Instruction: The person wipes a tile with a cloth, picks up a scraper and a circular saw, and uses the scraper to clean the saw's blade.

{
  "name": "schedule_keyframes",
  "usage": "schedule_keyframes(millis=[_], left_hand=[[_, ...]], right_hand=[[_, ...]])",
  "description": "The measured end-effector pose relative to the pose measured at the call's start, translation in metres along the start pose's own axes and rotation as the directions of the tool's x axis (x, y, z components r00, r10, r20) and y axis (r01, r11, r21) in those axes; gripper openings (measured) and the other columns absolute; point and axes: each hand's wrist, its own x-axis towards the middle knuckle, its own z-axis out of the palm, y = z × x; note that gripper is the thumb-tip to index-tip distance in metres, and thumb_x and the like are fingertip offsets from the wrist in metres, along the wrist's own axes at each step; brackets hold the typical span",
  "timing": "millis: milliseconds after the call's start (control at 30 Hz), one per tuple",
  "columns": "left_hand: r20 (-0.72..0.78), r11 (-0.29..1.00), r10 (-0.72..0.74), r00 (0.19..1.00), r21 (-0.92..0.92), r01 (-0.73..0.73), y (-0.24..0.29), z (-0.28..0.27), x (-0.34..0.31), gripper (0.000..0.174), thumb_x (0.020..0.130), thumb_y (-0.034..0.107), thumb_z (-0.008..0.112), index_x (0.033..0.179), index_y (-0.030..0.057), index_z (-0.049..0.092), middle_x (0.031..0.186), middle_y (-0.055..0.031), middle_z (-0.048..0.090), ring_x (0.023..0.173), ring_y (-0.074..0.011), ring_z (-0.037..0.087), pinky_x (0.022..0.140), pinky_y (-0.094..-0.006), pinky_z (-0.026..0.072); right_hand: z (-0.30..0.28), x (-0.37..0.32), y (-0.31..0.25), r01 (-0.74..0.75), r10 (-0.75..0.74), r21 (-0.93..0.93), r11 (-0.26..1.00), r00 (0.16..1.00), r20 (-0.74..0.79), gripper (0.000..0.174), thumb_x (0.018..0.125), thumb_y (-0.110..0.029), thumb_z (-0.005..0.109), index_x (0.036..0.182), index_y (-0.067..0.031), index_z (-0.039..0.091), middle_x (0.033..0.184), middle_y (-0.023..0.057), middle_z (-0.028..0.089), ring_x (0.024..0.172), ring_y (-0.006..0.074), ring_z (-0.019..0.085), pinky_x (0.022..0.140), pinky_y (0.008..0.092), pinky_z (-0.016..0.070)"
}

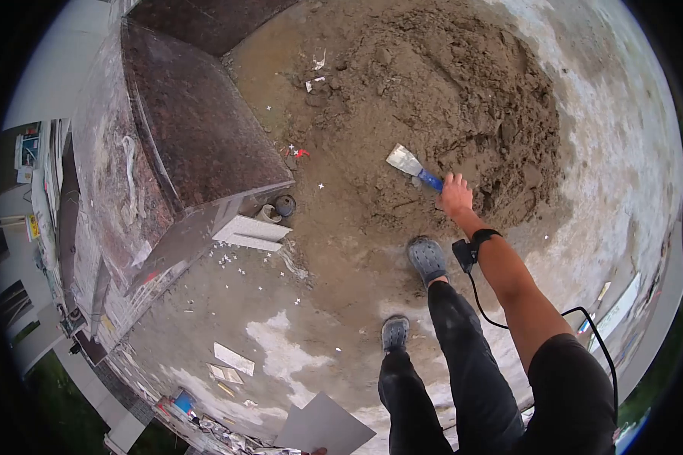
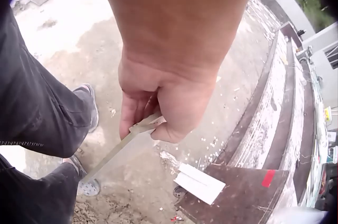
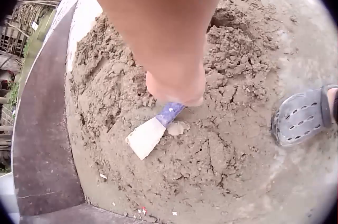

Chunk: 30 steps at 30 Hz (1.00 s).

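The right hand (image 1: pixel 455 195) has its fingers curled round the blue handle of a wide, flat scraper with a pale metal blade (image 1: pixel 417 170), which is at the near edge of a broad heap of wet, grey-brown, mortar-like mix (image 1: pixel 463 91) on the ground; whether the blade touches the mix or hangs just above it, I cannot tell. The left hand (image 2: pixel 182 102) pinches the edge of a flat, square, grey tile-like panel (image 1: pixel 325 425) between thumb and fingers, well apart from the heap. The step in hand looks like working or lifting some mix with the scraper. To do it well, slide the blade in low and nearly flat, then level it before raising — a steep blade would likely shed its load. The smoother mix by the blade should come up more evenly than the lumpy part beyond, and the small white plastic crosses (image 1: pixel 321 186) lying near it are best kept out. The panel should stay firmly pinched and clear of the legs — a thin edge grip could let it swing or chip a corner.
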Motion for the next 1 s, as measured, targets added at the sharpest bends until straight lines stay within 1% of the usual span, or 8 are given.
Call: schedule_keyframes(millis=[300, 433, 500, 567, 733, 800, 867, 1000], left_hand=[[0.086, 0.996, 0.009, 0.996, -0.09, -0.001, -0.036, -0.032, -0.038, 0.05, 0.075, 0.002, 0.071, 0.123, -0.0007, 0.057, 0.11, -0.0073, 0.063, 0.098, -0.0215, 0.061, 0.08, -0.0315, 0.0542], [0.008, 0.991, -0.009, 1.0, -0.132, 0.01, -0.033, -0.021, -0.075, 0.052, 0.077, 0.003, 0.07, 0.126, -0.002, 0.056, 0.116, -0.0098, 0.062, 0.105, -0.0238, 0.06, 0.087, -0.0341, 0.0544], [-0.021, 0.931, -0.035, 0.999, -0.365, 0.025, -0.033, -0.019, -0.093, 0.056, 0.077, 0.003, 0.07, 0.13, -0.0036, 0.054, 0.123, -0.0121, 0.06, 0.114, -0.0268, 0.057, 0.096, -0.0372, 0.0522], [-0.038, 0.929, -0.036, 0.999, -0.369, 0.019, -0.037, -0.024, -0.106, 0.058, 0.076, 0.003, 0.07, 0.132, -0.0035, 0.052, 0.125, -0.0128, 0.059, 0.117, -0.028, 0.055, 0.099, -0.0386, 0.0506], [-0.07, 0.9, 0.041, 0.997, -0.43, -0.067, -0.021, -0.027, -0.156, 0.062, 0.076, 0.0, 0.07, 0.135, -0.0042, 0.05, 0.128, -0.0138, 0.058, 0.119, -0.0296, 0.055, 0.103, -0.0405, 0.0487], [0.026, 0.817, -0.077, 0.997, -0.572, 0.078, -0.002, -0.019, -0.173, 0.062, 0.077, 0.0, 0.069, 0.135, -0.0047, 0.05, 0.128, -0.0142, 0.059, 0.119, -0.0293, 0.055, 0.104, -0.0406, 0.0484], [-0.045, 0.886, -0.044, 0.998, -0.464, 0.018, -0.011, -0.026, -0.175, 0.062, 0.077, 0.0, 0.07, 0.135, -0.0049, 0.05, 0.128, -0.0142, 0.059, 0.119, -0.029, 0.056, 0.104, -0.0401, 0.0484], [-0.065, 0.927, 0.019, 0.998, -0.374, -0.042, -0.015, -0.048, -0.182, 0.059, 0.078, 0.001, 0.07, 0.134, -0.0051, 0.051, 0.129, -0.0138, 0.06, 0.119, -0.0283, 0.057, 0.105, -0.0386, 0.0483]], right_hand=[[-0.01, -0.017, -0.057, 0.077, -0.072, 0.237, 0.968, 0.997, -0.029, 0.019, 0.094, -0.022, 0.057, 0.1, -0.0064, 0.048, 0.077, 0.0084, 0.061, 0.066, 0.027, 0.064, 0.059, 0.0418, 0.0509], [-0.158, -0.054, -0.173, -0.329, 0.089, 0.926, -0.186, 0.933, 0.349, 0.027, 0.09, -0.024, 0.063, 0.096, -0.0017, 0.049, 0.076, 0.004, 0.054, 0.071, 0.0228, 0.057, 0.065, 0.035, 0.0468], [-0.107, -0.05, -0.251, 0.021, 0.337, 0.999, 0.039, 0.941, -0.033, 0.02, 0.091, -0.02, 0.062, 0.093, -0.004, 0.05, 0.072, 0.004, 0.054, 0.059, 0.0195, 0.053, 0.056, 0.0352, 0.0445], [-0.106, -0.09, -0.319, 0.156, -0.142, 0.891, 0.426, 0.984, -0.105, 0.016, 0.092, -0.02, 0.058, 0.088, -0.0129, 0.044, 0.066, -0.0021, 0.044, 0.046, 0.0107, 0.041, 0.043, 0.0307, 0.0363], [-0.172, -0.069, -0.324, -0.466, -0.232, 0.88, -0.091, 0.869, 0.437, 0.019, 0.089, -0.02, 0.06, 0.09, -0.0039, 0.05, 0.068, 0.0065, 0.053, 0.055, 0.0238, 0.055, 0.053, 0.0413, 0.0465], [-0.134, -0.086, -0.338, 0.21, 0.104, 0.807, 0.551, 0.943, -0.316, 0.02, 0.088, -0.019, 0.064, 0.092, -0.003, 0.051, 0.068, 0.0102, 0.057, 0.052, 0.0246, 0.056, 0.049, 0.0419, 0.0467], [-0.15, -0.092, -0.322, 0.412, -0.432, 0.621, 0.667, 0.893, -0.127, 0.017, 0.089, -0.017, 0.065, 0.091, -0.0064, 0.052, 0.067, 0.0033, 0.052, 0.051, 0.0133, 0.05, 0.046, 0.0332, 0.041], [-0.277, -0.119, -0.277, -0.451, -0.663, 0.886, 0.111, 0.63, 0.404, 0.022, 0.091, -0.011, 0.065, 0.11, -0.0021, 0.06, 0.072, 0.0032, 0.054, 0.064, 0.0161, 0.056, 0.056, 0.0347, 0.0449]])
